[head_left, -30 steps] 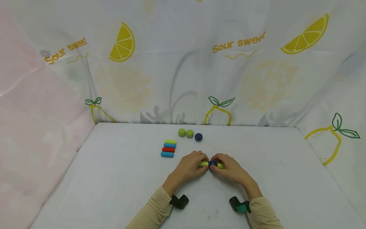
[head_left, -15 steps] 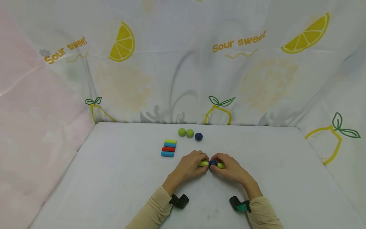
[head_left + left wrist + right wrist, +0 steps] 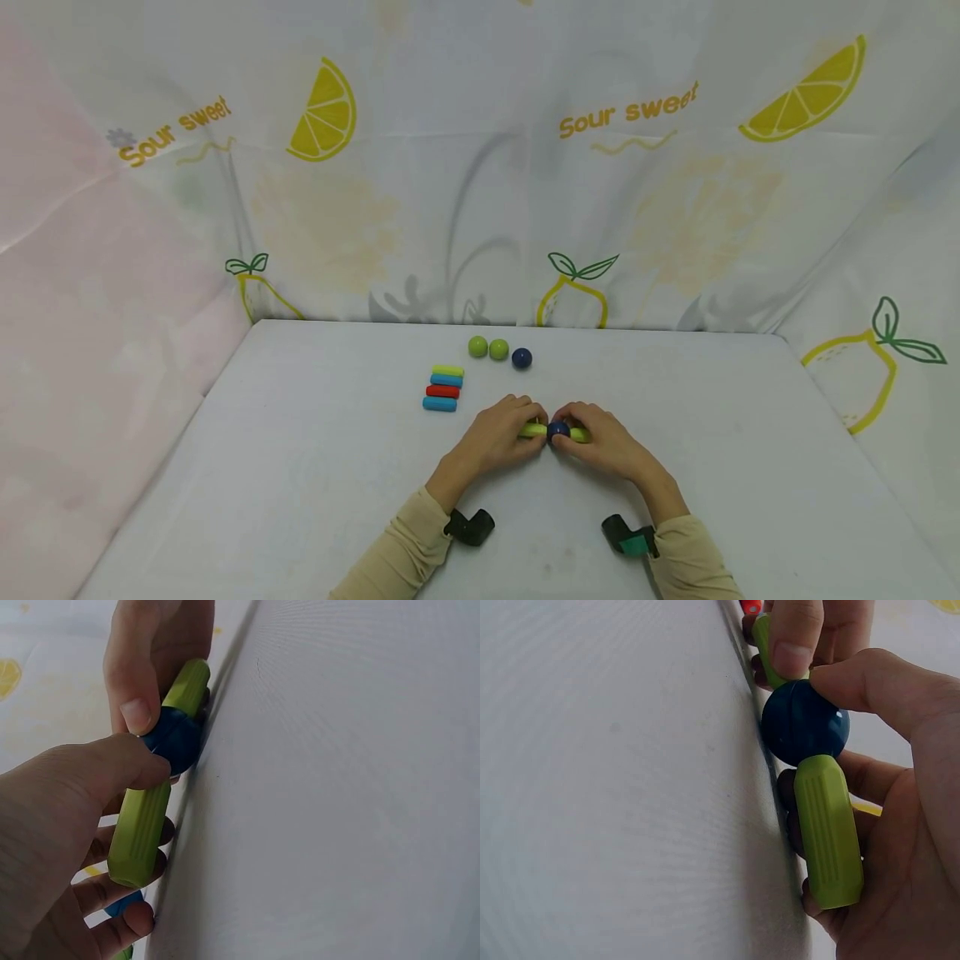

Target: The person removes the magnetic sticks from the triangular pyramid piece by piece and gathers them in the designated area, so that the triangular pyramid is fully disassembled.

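On the white table, two lime-green ribbed sticks sit end to end at a dark blue ball between them. My left hand (image 3: 498, 432) grips the left green stick (image 3: 137, 832), its thumb tip against the ball end. My right hand (image 3: 603, 440) pinches the blue ball (image 3: 805, 722) with thumb and fingers. From the ball's other side, the right green stick (image 3: 827, 836) extends toward the right palm. The fingertips of both hands are close together at the ball, near the tabletop. How deep the stick ends go into the ball is hidden.
Behind the hands lie two green balls (image 3: 488, 348) and another dark blue ball (image 3: 522, 358). To their left, a yellow-green stick (image 3: 447, 371), a red stick (image 3: 442, 391) and two blue sticks (image 3: 439, 404) form a column. A lemon-print cloth (image 3: 480, 167) hangs behind the table (image 3: 315, 467).
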The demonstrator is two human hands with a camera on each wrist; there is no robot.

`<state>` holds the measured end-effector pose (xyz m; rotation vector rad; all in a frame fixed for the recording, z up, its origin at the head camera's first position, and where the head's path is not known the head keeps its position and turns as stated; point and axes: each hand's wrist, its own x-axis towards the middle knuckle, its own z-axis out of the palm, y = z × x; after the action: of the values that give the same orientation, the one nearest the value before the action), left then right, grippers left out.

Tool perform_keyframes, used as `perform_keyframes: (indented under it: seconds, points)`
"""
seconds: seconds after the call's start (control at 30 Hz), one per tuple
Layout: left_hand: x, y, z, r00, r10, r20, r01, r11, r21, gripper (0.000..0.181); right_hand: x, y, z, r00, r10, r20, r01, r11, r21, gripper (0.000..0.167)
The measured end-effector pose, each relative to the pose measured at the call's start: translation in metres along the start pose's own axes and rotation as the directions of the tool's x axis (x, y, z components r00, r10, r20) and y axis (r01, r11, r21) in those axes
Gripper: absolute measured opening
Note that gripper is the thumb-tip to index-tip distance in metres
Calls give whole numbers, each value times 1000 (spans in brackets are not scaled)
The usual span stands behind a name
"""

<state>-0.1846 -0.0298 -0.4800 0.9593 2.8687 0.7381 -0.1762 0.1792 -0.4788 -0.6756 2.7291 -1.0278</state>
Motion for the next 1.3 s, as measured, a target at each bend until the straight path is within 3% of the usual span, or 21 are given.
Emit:
perform_keyframes:
  seconds: [0.47, 0.77, 1.1, 1.3]
  points:
    - [-4, -8, -3, 999, 35, 23, -34, 999, -42, 13, -2, 2, 0, 999, 31, 21, -32, 999, 29, 26]
    - [-5, -13, -10, 996, 25, 82, -22, 999, -32, 15, -1, 3, 0, 999, 40, 29, -41, 998, 39, 27]
    - [-10, -26, -23, 990, 8, 142, 5, 996, -92, 20, -1, 1, -1, 999, 44, 28, -46, 998, 47, 26]
    - [-17, -36, -41, 990, 28, 141, -9, 991, -130, 21, 0, 1, 0, 997, 64, 33, -67, 996, 65, 29]
